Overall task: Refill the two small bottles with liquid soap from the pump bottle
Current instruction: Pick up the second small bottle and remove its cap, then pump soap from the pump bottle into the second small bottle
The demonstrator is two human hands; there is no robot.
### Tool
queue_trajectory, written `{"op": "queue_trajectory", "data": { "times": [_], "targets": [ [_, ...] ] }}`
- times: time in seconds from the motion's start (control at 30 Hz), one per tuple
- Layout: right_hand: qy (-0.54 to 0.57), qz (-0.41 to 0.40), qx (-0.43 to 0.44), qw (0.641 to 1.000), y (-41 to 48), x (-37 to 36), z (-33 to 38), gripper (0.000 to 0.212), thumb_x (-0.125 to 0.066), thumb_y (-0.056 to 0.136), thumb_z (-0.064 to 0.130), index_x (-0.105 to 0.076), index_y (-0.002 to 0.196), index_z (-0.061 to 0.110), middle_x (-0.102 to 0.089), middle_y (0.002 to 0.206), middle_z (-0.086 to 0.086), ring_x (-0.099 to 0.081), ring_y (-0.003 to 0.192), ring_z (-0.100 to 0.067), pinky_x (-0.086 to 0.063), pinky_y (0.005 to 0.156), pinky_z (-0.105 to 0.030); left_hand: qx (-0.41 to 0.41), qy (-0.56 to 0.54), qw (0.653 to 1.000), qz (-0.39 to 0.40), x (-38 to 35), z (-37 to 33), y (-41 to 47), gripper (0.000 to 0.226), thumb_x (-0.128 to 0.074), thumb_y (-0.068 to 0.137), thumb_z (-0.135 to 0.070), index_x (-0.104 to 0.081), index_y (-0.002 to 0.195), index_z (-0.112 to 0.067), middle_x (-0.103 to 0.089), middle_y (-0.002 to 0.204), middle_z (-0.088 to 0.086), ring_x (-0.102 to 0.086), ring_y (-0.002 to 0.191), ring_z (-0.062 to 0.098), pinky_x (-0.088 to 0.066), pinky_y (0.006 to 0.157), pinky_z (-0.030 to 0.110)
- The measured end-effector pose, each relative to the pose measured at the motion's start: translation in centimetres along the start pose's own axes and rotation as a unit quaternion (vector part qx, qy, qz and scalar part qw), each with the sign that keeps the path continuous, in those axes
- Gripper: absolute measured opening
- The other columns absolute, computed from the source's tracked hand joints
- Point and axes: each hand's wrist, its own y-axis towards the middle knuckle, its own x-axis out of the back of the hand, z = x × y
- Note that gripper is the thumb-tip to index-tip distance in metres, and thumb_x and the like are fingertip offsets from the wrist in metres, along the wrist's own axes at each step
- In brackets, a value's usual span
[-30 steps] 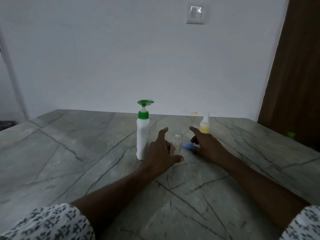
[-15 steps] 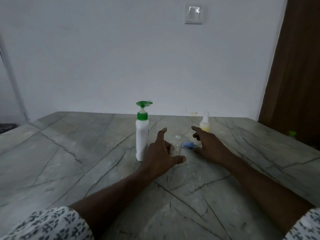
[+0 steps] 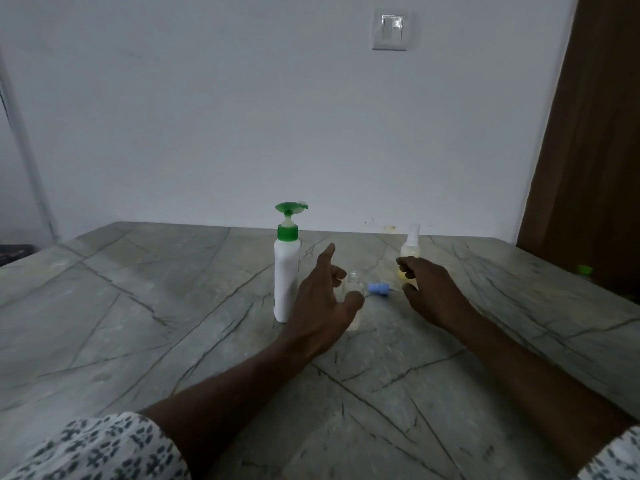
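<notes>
A white pump bottle (image 3: 286, 275) with a green pump head stands upright on the marble table (image 3: 138, 323). Just right of it, a small clear bottle (image 3: 353, 284) stands uncapped, partly hidden behind my left hand (image 3: 322, 306), whose spread fingers curve around it; whether they touch it I cannot tell. A blue cap (image 3: 378, 288) lies on the table between my hands. Further right stands a small spray bottle (image 3: 410, 252) with yellowish liquid and a white nozzle. My right hand (image 3: 429, 289) hovers open in front of that bottle, fingers near its base.
A wall with a light switch (image 3: 390, 29) rises behind the table's far edge. A brown wooden door (image 3: 595, 150) stands at the right. A small green object (image 3: 584, 270) sits beyond the table's right edge.
My right hand has drawn away from the blue cap toward the yellowish spray bottle, leaving the cap lying in the open. My left hand stays by the clear bottle.
</notes>
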Motion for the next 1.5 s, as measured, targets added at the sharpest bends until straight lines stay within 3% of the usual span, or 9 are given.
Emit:
{"op": "queue_trajectory", "data": {
  "times": [0.27,0.4,0.5,0.63,0.7,0.83,1.1,1.33,1.5],
  "targets": [
    [0.181,0.004,0.102,0.978,-1.8,0.8,2.4,0.045,-0.066,0.087,-0.001,-0.058,0.130,0.009,-0.063,0.127,-0.004,-0.061,0.114,-0.013,-0.048,0.102,-0.029,-0.215,0.047,0.950,-0.223,1.7,-2.7,-0.1,0.033,-0.045,0.091,-0.021,-0.057,0.119,-0.009,-0.053,0.091,-0.004,-0.048,0.081,0.005,-0.041,0.074,0.018],
    [0.310,0.118,0.072,0.941,-2.8,0.0,4.1,0.070,-0.079,0.080,0.022,-0.045,0.140,0.024,-0.059,0.128,0.011,-0.057,0.114,0.006,-0.051,0.096,-0.018,-0.134,0.035,0.935,-0.326,4.5,-2.5,1.6,0.048,-0.059,0.082,-0.019,-0.047,0.127,-0.009,-0.045,0.100,0.002,-0.044,0.092,0.014,-0.040,0.078,0.021],
    [0.275,0.155,0.053,0.947,-3.0,-1.0,4.9,0.096,-0.084,0.064,0.049,-0.035,0.145,0.035,-0.051,0.126,0.020,-0.056,0.112,0.003,-0.047,0.090,-0.011,-0.023,0.010,0.964,-0.265,6.2,-0.7,2.2,0.076,-0.069,0.086,-0.035,-0.029,0.147,-0.015,-0.044,0.127,0.008,-0.043,0.114,0.017,-0.037,0.088,0.021],
    [0.259,0.154,0.050,0.952,-2.7,-2.1,5.2,0.098,-0.087,0.067,0.042,-0.032,0.148,0.033,-0.053,0.133,0.009,-0.057,0.120,-0.011,-0.051,0.099,-0.026,0.052,-0.118,0.969,-0.210,7.5,-0.1,3.3,0.081,-0.045,0.083,-0.068,-0.031,0.149,-0.023,-0.054,0.131,0.000,-0.055,0.116,0.009,-0.042,0.090,0.026],
    [0.245,0.143,0.069,0.956,-2.7,-2.3,5.3,0.092,-0.086,0.070,0.039,-0.035,0.146,0.031,-0.056,0.128,0.012,-0.058,0.119,-0.010,-0.049,0.096,-0.015,0.051,-0.131,0.970,-0.197,8.2,-0.3,4.6,0.086,-0.050,0.078,-0.072,-0.034,0.148,-0.025,-0.056,0.133,0.000,-0.058,0.117,0.014,-0.046,0.094,0.032],
    [0.220,0.125,0.093,0.963,-2.9,-2.1,5.4,0.085,-0.083,0.075,0.034,-0.036,0.145,0.030,-0.056,0.120,0.020,-0.055,0.114,-0.001,-0.038,0.081,0.005,-0.010,0.040,0.993,-0.108,7.6,-0.5,6.2,0.115,-0.079,0.069,-0.059,-0.010,0.157,-0.029,-0.050,0.141,0.007,-0.053,0.119,0.022,-0.048,0.098,0.041],
    [0.175,0.119,0.103,0.972,-2.9,-2.5,5.3,0.081,-0.078,0.081,0.033,-0.033,0.147,0.028,-0.066,0.110,0.000,-0.065,0.096,-0.019,-0.051,0.085,-0.031,-0.071,0.099,0.979,-0.162,5.9,1.1,6.1,0.104,-0.087,0.070,-0.026,-0.023,0.152,-0.029,-0.053,0.115,-0.018,-0.061,0.077,0.002,-0.047,0.075,0.017],
    [0.191,0.099,0.096,0.972,-2.8,-2.7,5.1,0.076,-0.075,0.084,0.033,-0.033,0.148,0.028,-0.068,0.112,-0.001,-0.065,0.098,-0.014,-0.053,0.086,-0.027,-0.076,0.115,0.984,-0.112,6.1,1.2,6.0,0.108,-0.083,0.068,-0.011,-0.016,0.152,-0.027,-0.052,0.123,-0.011,-0.059,0.079,0.006,-0.040,0.065,0.000],
    [0.265,0.087,0.057,0.959,-2.3,-1.7,5.5,0.055,-0.078,0.081,0.030,-0.053,0.130,0.022,-0.070,0.118,0.003,-0.068,0.104,-0.011,-0.054,0.095,-0.039,-0.079,0.138,0.984,-0.084,6.4,1.4,5.7,0.110,-0.079,0.071,-0.005,-0.009,0.153,-0.029,-0.055,0.122,-0.004,-0.060,0.071,0.010,-0.044,0.061,0.007]
  ]
}}
